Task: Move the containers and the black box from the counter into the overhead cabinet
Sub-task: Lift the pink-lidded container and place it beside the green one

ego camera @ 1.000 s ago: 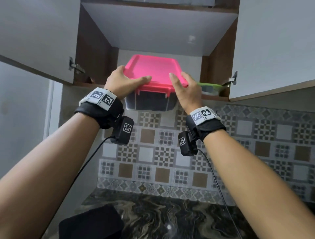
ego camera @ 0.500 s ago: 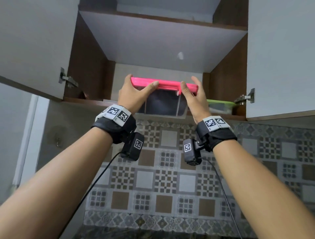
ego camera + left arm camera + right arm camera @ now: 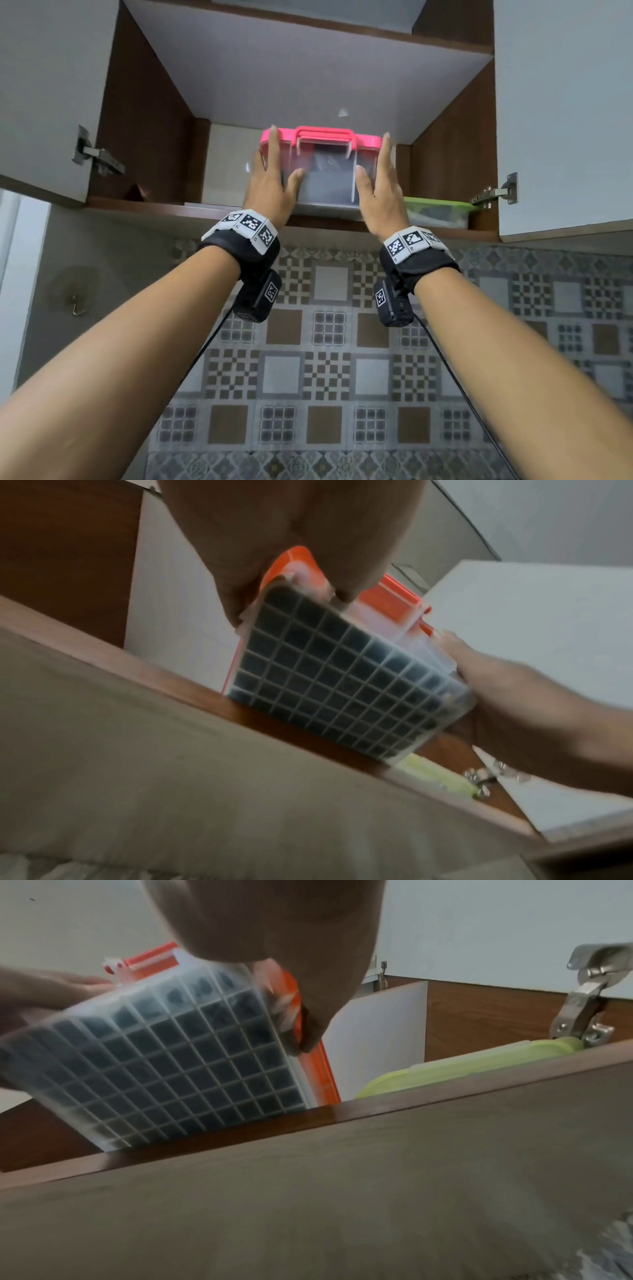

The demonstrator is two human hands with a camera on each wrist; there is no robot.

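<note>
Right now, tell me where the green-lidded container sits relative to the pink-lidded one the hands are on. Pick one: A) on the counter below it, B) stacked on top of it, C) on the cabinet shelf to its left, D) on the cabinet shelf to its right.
D: the green-lidded container lies on the cabinet shelf, to the right of the pink-lidded container that the left hand and right hand flank.
</note>
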